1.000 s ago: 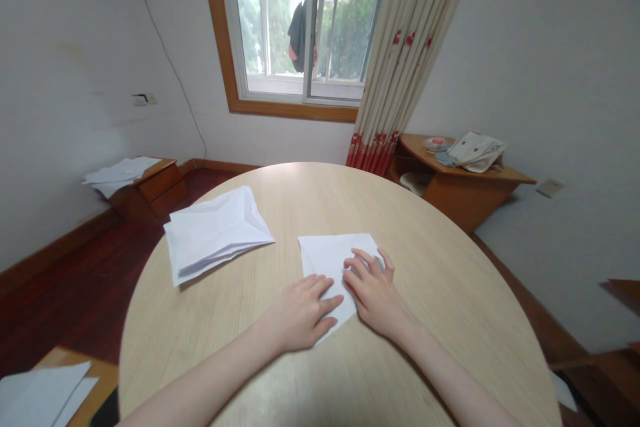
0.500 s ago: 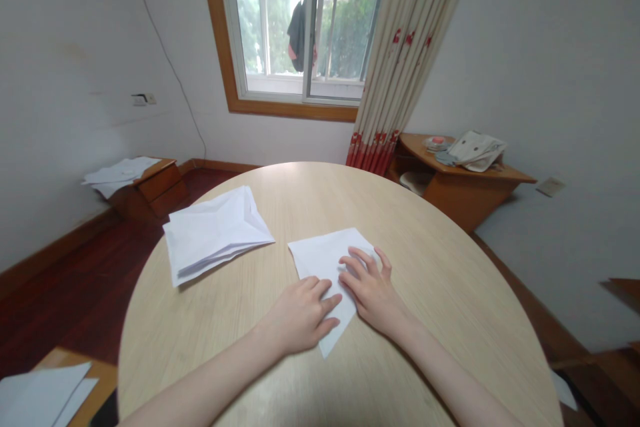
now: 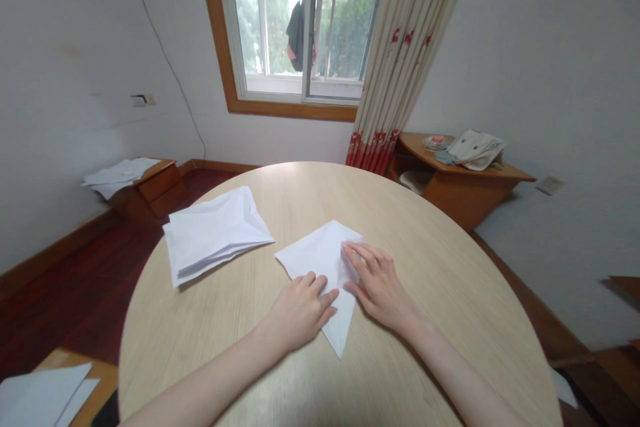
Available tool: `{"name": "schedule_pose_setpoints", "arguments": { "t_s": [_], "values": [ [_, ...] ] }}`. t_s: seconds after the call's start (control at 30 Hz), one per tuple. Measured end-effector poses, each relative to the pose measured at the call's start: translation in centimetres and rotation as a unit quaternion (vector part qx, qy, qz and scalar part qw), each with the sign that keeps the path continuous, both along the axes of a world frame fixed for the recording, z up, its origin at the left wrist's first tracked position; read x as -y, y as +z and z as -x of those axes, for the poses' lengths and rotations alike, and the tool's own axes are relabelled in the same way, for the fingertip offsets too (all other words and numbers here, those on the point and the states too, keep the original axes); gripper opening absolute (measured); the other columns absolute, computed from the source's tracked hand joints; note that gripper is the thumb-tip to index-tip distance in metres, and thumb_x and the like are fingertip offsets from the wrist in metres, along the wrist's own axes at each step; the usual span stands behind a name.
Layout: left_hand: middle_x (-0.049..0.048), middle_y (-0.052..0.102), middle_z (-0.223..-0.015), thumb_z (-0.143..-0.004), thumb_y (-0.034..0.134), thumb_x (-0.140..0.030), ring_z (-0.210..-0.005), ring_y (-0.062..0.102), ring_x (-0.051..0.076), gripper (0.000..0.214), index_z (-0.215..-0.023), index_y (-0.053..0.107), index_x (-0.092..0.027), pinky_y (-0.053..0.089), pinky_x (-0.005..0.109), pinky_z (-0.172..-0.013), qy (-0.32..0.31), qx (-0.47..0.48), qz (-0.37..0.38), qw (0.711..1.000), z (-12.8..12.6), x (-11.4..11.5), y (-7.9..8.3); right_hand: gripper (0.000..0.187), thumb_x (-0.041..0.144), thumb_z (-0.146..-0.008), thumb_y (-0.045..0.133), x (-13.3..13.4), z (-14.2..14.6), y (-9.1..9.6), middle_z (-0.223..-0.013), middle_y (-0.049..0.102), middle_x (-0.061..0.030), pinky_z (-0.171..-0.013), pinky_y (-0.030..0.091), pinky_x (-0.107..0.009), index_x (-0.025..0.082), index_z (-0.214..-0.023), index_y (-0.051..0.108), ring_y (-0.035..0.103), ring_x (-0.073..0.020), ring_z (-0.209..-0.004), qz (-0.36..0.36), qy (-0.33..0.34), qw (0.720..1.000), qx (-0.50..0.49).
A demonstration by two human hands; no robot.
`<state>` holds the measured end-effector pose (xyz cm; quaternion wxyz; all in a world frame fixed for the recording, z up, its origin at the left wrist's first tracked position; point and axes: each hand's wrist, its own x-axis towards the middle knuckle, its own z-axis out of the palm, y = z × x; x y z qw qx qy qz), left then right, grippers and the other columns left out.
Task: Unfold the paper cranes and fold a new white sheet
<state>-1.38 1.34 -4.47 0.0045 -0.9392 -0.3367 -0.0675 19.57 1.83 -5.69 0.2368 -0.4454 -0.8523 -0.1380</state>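
Observation:
A folded sheet of white paper [image 3: 313, 247] lies near the middle of the table, narrowed to a point towards me, with a crease down its centre. My left hand [image 3: 305, 307] rests on its lower left part, palm down and fingers stretched out, pressing it to the tabletop. On the right side, my right hand [image 3: 375, 280] grips a flap of the sheet, its fingertips and thumb at the flap's inner edge. The fingers shade that flap and partly cover it.
A stack of folded white papers [image 3: 215, 233] lies at the left of the round wooden table [image 3: 440, 280]. Beyond it, a low cabinet [image 3: 160, 187] carries loose sheets. A corner desk [image 3: 460, 193] holds a cloth bag [image 3: 477, 149]. More papers [image 3: 45, 393] lie at lower left.
The sheet has turned and shifted slightly, its near point moving right. My right hand has drawn a right flap inward, its fingers closer together. My left hand stays almost in place.

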Motion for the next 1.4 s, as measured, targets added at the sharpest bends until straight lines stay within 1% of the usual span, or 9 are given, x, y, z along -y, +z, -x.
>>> {"name": "schedule_pose_setpoints", "arguments": {
  "t_s": [0.1,0.2,0.27,0.33,0.43,0.53,0.77,1.1,1.4],
  "values": [
    [0.0091,0.058,-0.104,-0.096,0.043,-0.033,-0.095,0.052,0.027,0.028,-0.118,0.056,-0.021,0.047,0.039,-0.076,0.006,0.002,-0.003,1.0,0.1,-0.1,-0.1,0.068,0.029,-0.09,0.049,0.0,-0.5,0.2,-0.133,0.046,-0.0198,-0.096,0.038,-0.045,0.013,-0.148,0.015,0.044,-0.0307,-0.12,0.019,-0.023,0.999,-0.017],
    [0.009,0.058,-0.102,-0.097,0.043,-0.033,-0.094,0.052,0.026,0.026,-0.117,0.056,-0.022,0.047,0.037,-0.075,0.011,0.012,-0.01,1.0,0.2,-0.3,-0.3,0.057,0.03,-0.088,0.054,0.0,-0.9,0.4,-0.124,0.053,-0.0186,-0.088,0.043,-0.042,0.013,-0.138,0.033,0.05,-0.03,-0.111,0.039,-0.053,0.998,-0.025],
    [0.0089,0.058,-0.103,-0.097,0.042,-0.032,-0.095,0.052,0.026,0.026,-0.118,0.055,-0.022,0.047,0.037,-0.076,0.01,0.014,-0.013,1.0,0.3,-0.4,-0.5,0.031,0.029,-0.087,0.055,0.0,-1.0,0.5,-0.107,0.061,-0.0132,-0.078,0.045,-0.037,0.016,-0.115,0.051,0.057,-0.0268,-0.097,0.064,-0.072,0.995,-0.017],
    [0.0094,0.058,-0.109,-0.097,0.043,-0.032,-0.096,0.053,0.026,0.027,-0.119,0.054,-0.022,0.047,0.037,-0.076,0.006,0.015,-0.017,1.0,0.4,-0.5,-0.6,0.009,0.028,-0.088,0.056,0.0,-1.0,0.5,-0.086,0.063,-0.0065,-0.067,0.043,-0.032,0.019,-0.088,0.056,0.058,-0.0222,-0.08,0.09,-0.082,0.993,0.007],
    [0.0107,0.053,-0.126,-0.096,0.044,-0.03,-0.1,0.053,0.027,0.028,-0.121,0.053,-0.02,0.049,0.04,-0.078,-0.003,0.017,-0.023,1.0,0.5,-0.6,-0.7,0.019,0.025,-0.089,0.056,0.0,-1.0,0.3,-0.073,0.061,-0.0024,-0.062,0.039,-0.028,0.02,-0.071,0.053,0.057,-0.0189,-0.071,0.107,-0.074,0.991,0.04],
    [0.0119,0.048,-0.137,-0.096,0.043,-0.027,-0.106,0.054,0.028,0.028,-0.122,0.052,-0.019,0.049,0.043,-0.082,-0.013,0.029,-0.018,0.999,0.5,-0.6,-0.7,0.02,0.023,-0.091,0.055,-0.1,-1.0,0.1,-0.072,0.062,-0.0024,-0.062,0.038,-0.027,0.019,-0.071,0.055,0.058,-0.0184,-0.071,0.109,-0.06,0.991,0.053],
    [0.0157,0.045,-0.139,-0.096,0.046,-0.025,-0.12,0.049,0.027,0.026,-0.119,0.055,-0.019,0.048,0.044,-0.092,-0.01,0.084,0.009,0.996,0.5,-0.9,-1.5,0.022,0.023,-0.092,0.051,-0.1,-1.0,0.0,-0.071,0.061,-0.0029,-0.059,0.035,-0.027,0.019,-0.07,0.056,0.057,-0.0181,-0.069,0.095,-0.06,0.991,0.069],
    [0.0114,0.056,-0.124,-0.096,0.045,-0.025,-0.113,0.053,0.025,0.028,-0.121,0.058,-0.022,0.05,0.04,-0.091,-0.003,0.059,0.023,0.998,0.7,-1.2,-0.8,0.022,0.019,-0.09,0.05,0.0,-0.7,0.2,-0.071,0.063,-0.0031,-0.059,0.036,-0.027,0.018,-0.069,0.056,0.059,-0.0175,-0.068,0.128,-0.063,0.988,0.061],
    [0.0093,0.057,-0.122,-0.095,0.047,-0.028,-0.11,0.053,0.025,0.028,-0.12,0.058,-0.023,0.049,0.04,-0.09,-0.006,0.065,0.033,0.997,0.8,-1.3,-0.8,0.02,0.016,-0.088,0.051,0.5,-0.1,0.8,-0.07,0.064,-0.0021,-0.059,0.036,-0.027,0.019,-0.069,0.056,0.059,-0.0167,-0.066,0.157,-0.058,0.985,0.043]
  ]
}}
